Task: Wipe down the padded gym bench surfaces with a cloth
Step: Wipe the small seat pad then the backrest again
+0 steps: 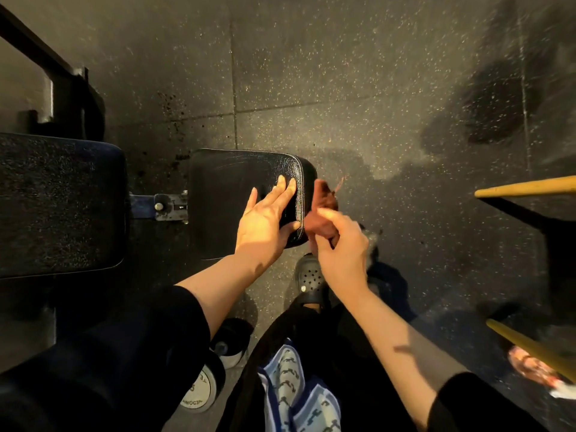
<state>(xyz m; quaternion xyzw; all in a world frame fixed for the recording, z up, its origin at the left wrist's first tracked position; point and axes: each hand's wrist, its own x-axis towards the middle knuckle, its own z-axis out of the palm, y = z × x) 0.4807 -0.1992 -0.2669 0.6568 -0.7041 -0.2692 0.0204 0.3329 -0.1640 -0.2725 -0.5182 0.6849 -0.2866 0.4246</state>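
Nearest, a patterned garment (299, 388) is seen below; the seat pad (237, 194) is pressed by the left hand (265, 219) with straight fingers, thumb hooked on its edge, while the reddish cloth (324, 210) is pinched by the right hand (339, 244) at the pad's end, where the loosely bunched cloth could be dropped.

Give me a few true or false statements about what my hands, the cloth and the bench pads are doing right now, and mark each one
1. The left hand lies on the small black pad with straight fingers. True.
2. The reddish-brown cloth is spread flat in the middle of the small black pad. False: it is bunched at the pad's right edge, off the top surface.
3. The right hand pinches the cloth. True.
4. The large pad on the left has a hand resting on it. False: neither hand touches it.
5. The floor is bare wood planks. False: the floor is dark speckled tile.
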